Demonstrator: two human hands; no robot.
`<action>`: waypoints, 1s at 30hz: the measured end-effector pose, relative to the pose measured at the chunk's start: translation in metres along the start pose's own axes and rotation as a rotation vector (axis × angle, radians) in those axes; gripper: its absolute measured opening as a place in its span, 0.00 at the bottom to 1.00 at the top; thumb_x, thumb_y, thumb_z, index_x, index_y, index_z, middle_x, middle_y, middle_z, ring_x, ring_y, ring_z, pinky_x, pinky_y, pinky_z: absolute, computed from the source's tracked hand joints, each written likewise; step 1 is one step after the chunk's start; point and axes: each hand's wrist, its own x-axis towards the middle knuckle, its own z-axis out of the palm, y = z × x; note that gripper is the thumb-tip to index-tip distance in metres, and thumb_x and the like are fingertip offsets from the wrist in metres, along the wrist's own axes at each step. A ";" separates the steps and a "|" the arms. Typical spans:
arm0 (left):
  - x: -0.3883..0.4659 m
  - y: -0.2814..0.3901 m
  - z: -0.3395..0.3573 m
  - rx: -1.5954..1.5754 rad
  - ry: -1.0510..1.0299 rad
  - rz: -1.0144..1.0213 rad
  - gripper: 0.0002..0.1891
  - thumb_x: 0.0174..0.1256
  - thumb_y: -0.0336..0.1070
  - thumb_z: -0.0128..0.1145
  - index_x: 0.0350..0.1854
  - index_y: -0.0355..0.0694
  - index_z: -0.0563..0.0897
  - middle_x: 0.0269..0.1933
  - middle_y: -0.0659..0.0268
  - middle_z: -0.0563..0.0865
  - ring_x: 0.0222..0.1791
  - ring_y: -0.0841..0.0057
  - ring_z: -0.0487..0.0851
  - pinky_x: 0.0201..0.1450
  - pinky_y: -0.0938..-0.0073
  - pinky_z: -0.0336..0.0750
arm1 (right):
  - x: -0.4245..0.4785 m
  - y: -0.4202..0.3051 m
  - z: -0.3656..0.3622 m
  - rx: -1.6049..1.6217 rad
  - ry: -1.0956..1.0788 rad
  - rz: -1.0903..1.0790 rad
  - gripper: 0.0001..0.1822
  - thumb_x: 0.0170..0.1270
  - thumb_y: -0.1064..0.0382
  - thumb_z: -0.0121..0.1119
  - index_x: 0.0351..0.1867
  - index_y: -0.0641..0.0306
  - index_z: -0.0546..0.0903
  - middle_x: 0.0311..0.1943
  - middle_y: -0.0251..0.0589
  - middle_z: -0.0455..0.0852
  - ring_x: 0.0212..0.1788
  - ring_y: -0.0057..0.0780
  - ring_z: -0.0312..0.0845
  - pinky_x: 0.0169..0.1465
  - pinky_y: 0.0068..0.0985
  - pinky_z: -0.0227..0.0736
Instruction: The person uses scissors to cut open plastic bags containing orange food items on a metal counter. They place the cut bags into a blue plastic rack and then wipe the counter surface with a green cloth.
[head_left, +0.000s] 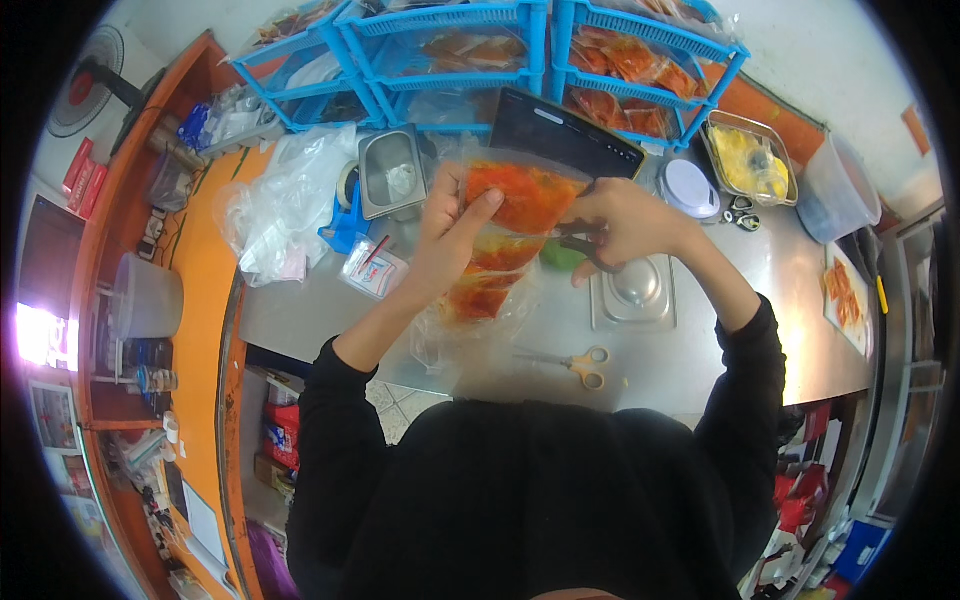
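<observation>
My left hand (459, 232) grips the upper left part of a clear plastic pouch (523, 196) with orange-red food in it, its thumb across the front. Below it, more clear packets (484, 289) with orange-red contents hang or lie; whether they are joined to the pouch I cannot tell. My right hand (626, 221) is at the pouch's right edge, fingers through the handles of dark scissors (589, 244), whose blades are partly hidden. A second pair of scissors with yellowish handles (589, 366) lies on the metal table (697, 352) near my body.
Blue plastic racks (450, 80) with bagged food stand behind a tablet (566, 135). At left are plastic bags (300, 195), a steel container (391, 169) and a blue tape dispenser (349, 217). At right are a steel lid (634, 292), a white scale (688, 187) and a tray of yellow food (750, 161).
</observation>
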 end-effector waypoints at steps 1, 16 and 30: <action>0.000 0.000 0.000 -0.023 0.009 -0.007 0.08 0.62 0.28 0.49 0.41 0.39 0.65 0.42 0.68 0.74 0.44 0.86 0.70 0.49 0.82 0.65 | 0.002 0.002 0.002 -0.025 0.048 -0.080 0.25 0.30 0.50 0.73 0.30 0.64 0.80 0.19 0.43 0.77 0.23 0.42 0.73 0.29 0.29 0.65; 0.019 0.045 -0.012 0.502 -0.201 -0.130 0.07 0.56 0.30 0.57 0.36 0.35 0.80 0.34 0.68 0.80 0.39 0.83 0.77 0.43 0.83 0.71 | 0.029 -0.021 0.013 -0.137 0.073 -0.021 0.20 0.33 0.54 0.68 0.15 0.68 0.72 0.16 0.47 0.74 0.22 0.46 0.69 0.28 0.34 0.64; 0.039 0.045 -0.014 0.452 -0.203 -0.114 0.07 0.56 0.32 0.56 0.35 0.36 0.80 0.33 0.68 0.81 0.36 0.84 0.76 0.43 0.83 0.70 | 0.061 0.010 0.031 -0.050 0.144 -0.039 0.34 0.28 0.40 0.71 0.34 0.65 0.78 0.26 0.46 0.80 0.31 0.40 0.76 0.34 0.33 0.70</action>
